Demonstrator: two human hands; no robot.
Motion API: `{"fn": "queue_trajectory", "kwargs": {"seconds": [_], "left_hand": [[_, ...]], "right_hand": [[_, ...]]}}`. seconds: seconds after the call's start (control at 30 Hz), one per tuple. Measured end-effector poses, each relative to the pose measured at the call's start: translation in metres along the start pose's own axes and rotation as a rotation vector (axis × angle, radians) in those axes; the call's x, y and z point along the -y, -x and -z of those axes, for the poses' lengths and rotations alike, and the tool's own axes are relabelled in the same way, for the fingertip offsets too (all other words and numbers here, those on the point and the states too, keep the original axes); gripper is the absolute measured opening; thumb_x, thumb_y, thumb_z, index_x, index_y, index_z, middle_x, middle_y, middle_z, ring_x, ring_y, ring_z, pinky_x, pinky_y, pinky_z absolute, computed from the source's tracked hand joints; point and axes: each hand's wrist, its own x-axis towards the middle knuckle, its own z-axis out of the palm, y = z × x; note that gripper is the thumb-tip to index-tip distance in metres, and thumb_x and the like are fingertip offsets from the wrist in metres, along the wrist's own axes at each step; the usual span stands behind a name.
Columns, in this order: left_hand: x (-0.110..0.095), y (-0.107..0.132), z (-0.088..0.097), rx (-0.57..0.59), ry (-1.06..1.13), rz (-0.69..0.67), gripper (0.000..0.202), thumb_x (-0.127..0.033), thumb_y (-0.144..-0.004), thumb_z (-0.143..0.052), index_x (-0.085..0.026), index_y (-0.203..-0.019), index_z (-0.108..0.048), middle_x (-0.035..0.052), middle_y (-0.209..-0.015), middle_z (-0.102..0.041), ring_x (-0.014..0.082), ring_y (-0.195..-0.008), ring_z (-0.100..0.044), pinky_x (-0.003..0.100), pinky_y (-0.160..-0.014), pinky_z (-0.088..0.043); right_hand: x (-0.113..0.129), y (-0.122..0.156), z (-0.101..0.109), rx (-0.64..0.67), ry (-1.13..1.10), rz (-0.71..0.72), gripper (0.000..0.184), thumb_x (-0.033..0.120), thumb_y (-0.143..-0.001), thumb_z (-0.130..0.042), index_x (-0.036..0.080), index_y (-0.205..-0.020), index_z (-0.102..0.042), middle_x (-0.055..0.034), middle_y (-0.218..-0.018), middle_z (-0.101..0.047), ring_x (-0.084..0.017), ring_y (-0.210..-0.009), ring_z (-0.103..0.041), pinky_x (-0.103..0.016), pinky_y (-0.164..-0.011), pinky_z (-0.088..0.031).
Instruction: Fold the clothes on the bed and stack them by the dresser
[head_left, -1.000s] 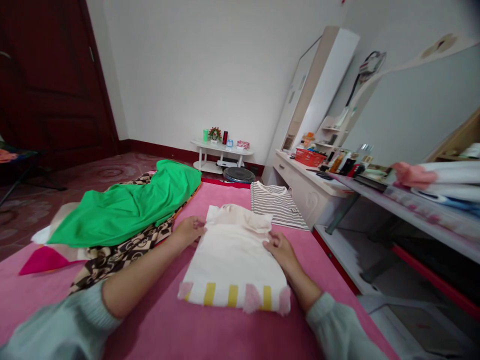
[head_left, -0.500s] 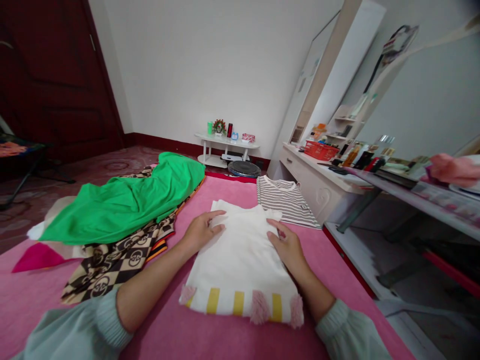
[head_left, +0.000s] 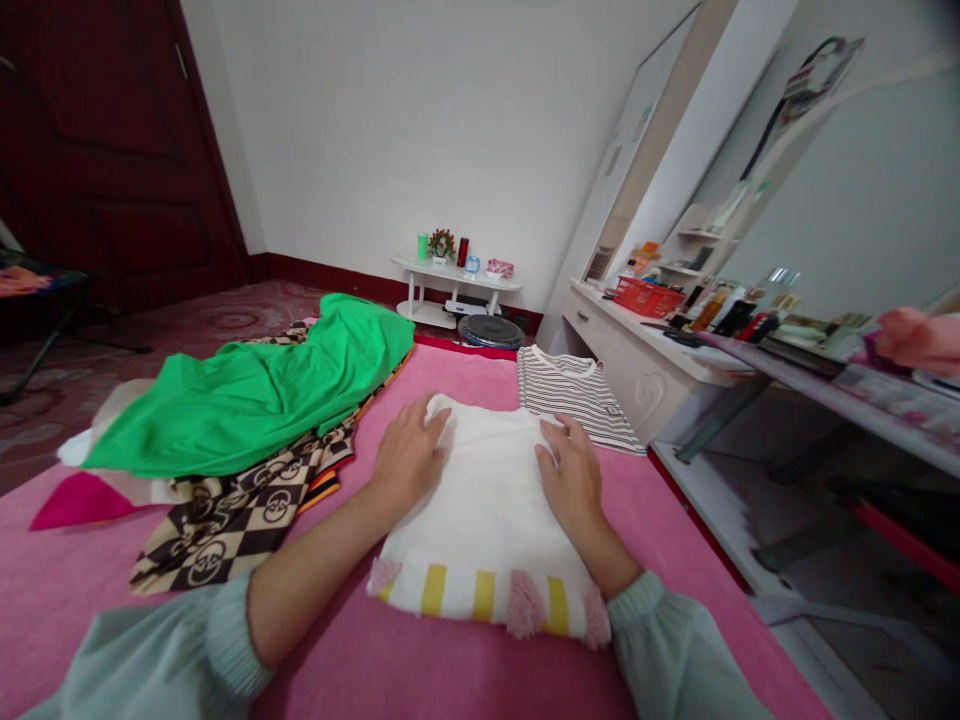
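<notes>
A folded white shirt [head_left: 491,500] lies on the pink bed cover in front of me. Yellow bars and fluffy pink tassels [head_left: 525,603] run along its near edge. My left hand [head_left: 411,455] is closed on the far left corner, its thumb on the cloth and its other fingers partly hidden at the edge. At the far right corner my right hand [head_left: 571,470] has its fingers curled round the edge, thumb on top. Beyond it lies a folded striped shirt [head_left: 574,395].
To the left, a green garment [head_left: 262,390] is heaped over a brown checked one [head_left: 244,525], with a bright pink piece [head_left: 79,503] beside them. A dresser [head_left: 637,345] with a red basket [head_left: 649,297] and bottles stands right. A low white table [head_left: 457,272] is against the far wall.
Both hands have closed in round the far corners of the white shirt. Its far edge looks more bunched, and the small sleeve ends that stuck out are now largely out of sight.
</notes>
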Motion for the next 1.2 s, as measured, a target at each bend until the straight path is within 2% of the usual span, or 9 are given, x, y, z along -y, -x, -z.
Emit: {"fn": "queue_trajectory", "kwargs": {"seconds": [0.13, 0.27, 0.4, 0.57, 0.67, 0.77, 0.9, 1.07, 1.2], "left_hand": [[-0.015, 0.007, 0.001, 0.111, 0.106, -0.262, 0.056, -0.04, -0.088, -0.051, -0.023, -0.14, -0.039, 0.0092, -0.154, -0.023, 0.0283, -0.138, -0.025, 0.045, -0.112, -0.023], [-0.01, 0.018, -0.021, 0.28, 0.099, -0.131, 0.079, -0.068, -0.082, -0.043, -0.026, -0.146, -0.027, 0.0116, -0.156, -0.015, 0.035, -0.142, -0.008, 0.056, -0.111, -0.011], [-0.004, 0.019, -0.026, 0.292, 0.044, -0.069, 0.08, -0.072, -0.082, -0.034, -0.025, -0.146, -0.028, 0.0116, -0.156, -0.012, 0.0338, -0.143, -0.007, 0.056, -0.111, -0.008], [-0.03, -0.002, -0.009, 0.376, -0.144, -0.066, 0.068, -0.061, -0.085, -0.04, -0.015, -0.134, -0.048, 0.0199, -0.147, -0.035, 0.0388, -0.137, -0.025, 0.058, -0.108, -0.014], [-0.036, -0.021, -0.014, 0.386, -0.185, -0.135, 0.059, -0.051, -0.089, -0.038, -0.013, -0.133, -0.049, 0.0179, -0.144, -0.04, 0.0334, -0.136, -0.03, 0.052, -0.11, -0.017], [-0.016, -0.036, -0.034, 0.315, -0.151, -0.065, 0.064, -0.054, -0.092, -0.026, -0.015, -0.143, -0.034, 0.0124, -0.153, -0.025, 0.0273, -0.141, -0.021, 0.046, -0.112, -0.017], [0.018, -0.044, -0.054, 0.245, -0.155, 0.055, 0.069, -0.057, -0.092, -0.021, -0.015, -0.146, -0.027, 0.0108, -0.155, -0.018, 0.0271, -0.142, -0.016, 0.045, -0.113, -0.014], [0.037, -0.029, -0.045, 0.246, -0.196, 0.12, 0.068, -0.052, -0.093, -0.021, -0.011, -0.147, -0.022, 0.015, -0.154, -0.018, 0.0272, -0.142, -0.018, 0.046, -0.113, -0.014], [0.038, 0.012, -0.022, 0.3, -0.202, 0.095, 0.072, -0.053, -0.092, -0.022, -0.004, -0.145, -0.024, 0.0183, -0.153, -0.018, 0.0291, -0.142, -0.015, 0.046, -0.113, -0.014]], "right_hand": [[0.016, 0.0, 0.004, 0.196, 0.066, 0.245, 0.049, 0.037, -0.095, -0.03, 0.021, -0.139, -0.042, -0.004, -0.15, -0.033, -0.021, -0.139, -0.025, -0.041, -0.114, -0.015], [-0.003, -0.002, -0.012, 0.491, 0.206, 0.021, 0.071, 0.057, -0.092, -0.023, 0.013, -0.148, -0.02, -0.0095, -0.156, -0.014, -0.025, -0.144, -0.008, -0.052, -0.112, -0.012], [-0.015, -0.009, -0.018, 0.479, 0.304, -0.094, 0.076, 0.06, -0.091, -0.02, 0.011, -0.149, -0.017, -0.0102, -0.156, -0.005, -0.028, -0.144, -0.004, -0.057, -0.111, -0.01], [0.021, -0.034, 0.002, 0.539, 0.468, -0.047, 0.064, 0.041, -0.088, -0.047, 0.004, -0.139, -0.039, -0.0194, -0.15, -0.027, -0.034, -0.141, -0.014, -0.059, -0.11, 0.001], [0.036, -0.039, 0.0, 0.457, 0.381, 0.062, 0.056, 0.035, -0.092, -0.039, 0.01, -0.141, -0.036, -0.0141, -0.151, -0.029, -0.026, -0.142, -0.013, -0.053, -0.112, -0.004], [0.027, -0.028, -0.018, 0.471, 0.287, 0.047, 0.062, 0.049, -0.095, -0.021, 0.016, -0.146, -0.026, -0.0084, -0.155, -0.019, -0.023, -0.143, -0.006, -0.049, -0.112, -0.01], [0.006, -0.014, -0.038, 0.526, 0.268, -0.015, 0.069, 0.061, -0.092, -0.017, 0.021, -0.148, -0.021, -0.0023, -0.157, -0.011, -0.022, -0.144, -0.002, -0.05, -0.112, -0.01], [0.002, -0.007, -0.031, 0.528, 0.287, -0.014, 0.067, 0.058, -0.093, -0.017, 0.019, -0.148, -0.02, -0.003, -0.157, -0.009, -0.022, -0.144, -0.002, -0.049, -0.112, -0.011], [0.016, -0.001, -0.012, 0.535, 0.369, -0.019, 0.058, 0.046, -0.097, -0.021, 0.016, -0.146, -0.029, -0.0088, -0.155, -0.02, -0.025, -0.142, -0.016, -0.049, -0.111, -0.015]]}}
